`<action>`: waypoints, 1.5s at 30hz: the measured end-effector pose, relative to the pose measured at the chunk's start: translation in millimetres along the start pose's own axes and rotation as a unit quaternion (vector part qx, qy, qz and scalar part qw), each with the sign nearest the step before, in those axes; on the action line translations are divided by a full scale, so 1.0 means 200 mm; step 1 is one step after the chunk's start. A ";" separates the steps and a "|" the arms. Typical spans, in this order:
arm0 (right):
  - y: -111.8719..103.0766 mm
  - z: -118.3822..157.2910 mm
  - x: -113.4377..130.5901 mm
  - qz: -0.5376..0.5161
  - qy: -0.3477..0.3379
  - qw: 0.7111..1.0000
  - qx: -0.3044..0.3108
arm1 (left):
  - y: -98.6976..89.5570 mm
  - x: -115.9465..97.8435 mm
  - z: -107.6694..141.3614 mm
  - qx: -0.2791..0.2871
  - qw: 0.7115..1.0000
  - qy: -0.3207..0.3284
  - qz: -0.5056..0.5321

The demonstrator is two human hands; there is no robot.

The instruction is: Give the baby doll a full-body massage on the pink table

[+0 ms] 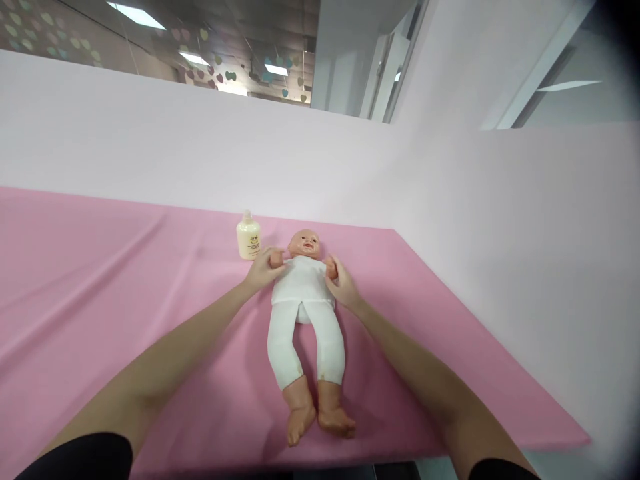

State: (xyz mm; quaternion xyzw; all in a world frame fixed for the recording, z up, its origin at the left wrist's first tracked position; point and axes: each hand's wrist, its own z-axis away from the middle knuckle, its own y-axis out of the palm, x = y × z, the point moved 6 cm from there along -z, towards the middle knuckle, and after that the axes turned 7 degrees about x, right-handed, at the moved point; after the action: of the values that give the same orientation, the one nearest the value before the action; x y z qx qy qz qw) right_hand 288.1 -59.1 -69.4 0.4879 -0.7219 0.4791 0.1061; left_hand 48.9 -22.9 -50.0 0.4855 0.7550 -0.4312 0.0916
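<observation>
A baby doll (303, 287) with a white cloth body lies on its back on the pink sheet (200, 373), head toward the wall and bare feet toward me. My left hand (265, 268) is closed around the doll's hand on the left side, beside its shoulder. On the other side, my right hand (343, 281) is closed around the doll's other hand. Just behind my left hand stands a pale yellow bottle (249, 239) with dark print on its front.
A white wall (200, 147) rises behind the pink surface, and another runs along the right. Above the back wall, a window (225, 47) shows ceiling lights and hanging heart shapes. The surface's near edge lies just beyond the doll's feet.
</observation>
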 end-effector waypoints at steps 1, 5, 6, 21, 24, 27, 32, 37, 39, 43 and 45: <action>0.00 0.05 0.04 0.034 -0.026 0.999 0.028 | 0.00 -0.05 0.04 0.029 0.999 0.035 -0.017; 0.03 0.22 0.13 0.144 -0.143 0.970 0.136 | 0.05 -0.20 0.20 0.152 0.978 0.135 -0.054; 0.03 0.24 0.14 0.156 -0.157 0.965 0.143 | 0.05 -0.21 0.22 0.161 0.974 0.147 -0.054; 0.01 -0.12 -0.08 0.058 -0.003 0.998 -0.025 | 0.13 0.07 -0.01 -0.022 0.997 -0.064 -0.043; 0.01 -0.25 -0.17 0.061 0.031 0.995 -0.072 | 0.15 0.16 -0.11 -0.048 0.993 -0.087 -0.068; 0.03 -0.35 -0.30 0.070 0.092 0.991 -0.066 | 0.19 0.26 -0.18 0.007 0.981 -0.154 -0.119; 0.05 -0.44 -0.51 0.092 0.205 0.974 0.001 | 0.24 0.38 -0.21 0.114 0.941 -0.269 -0.171; 0.06 -0.45 -0.58 0.095 0.246 0.965 0.017 | 0.24 0.38 -0.21 0.132 0.932 -0.279 -0.193; 0.06 -0.44 -0.57 0.093 0.250 0.964 0.015 | 0.24 0.38 -0.20 0.138 0.931 -0.283 -0.183; 0.03 -0.43 -0.49 0.082 0.241 0.967 -0.009 | 0.21 0.35 -0.19 0.099 0.952 -0.271 -0.104; 0.00 -0.41 -0.44 0.061 0.222 0.972 -0.036 | 0.19 0.32 -0.18 0.044 0.974 -0.216 -0.042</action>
State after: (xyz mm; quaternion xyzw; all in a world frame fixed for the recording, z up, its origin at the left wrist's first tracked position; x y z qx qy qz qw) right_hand 305.3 58.9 -81.3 0.3203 -0.7254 0.5546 0.2523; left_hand 56.6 50.7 -84.5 0.3522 0.7173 -0.5621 0.2134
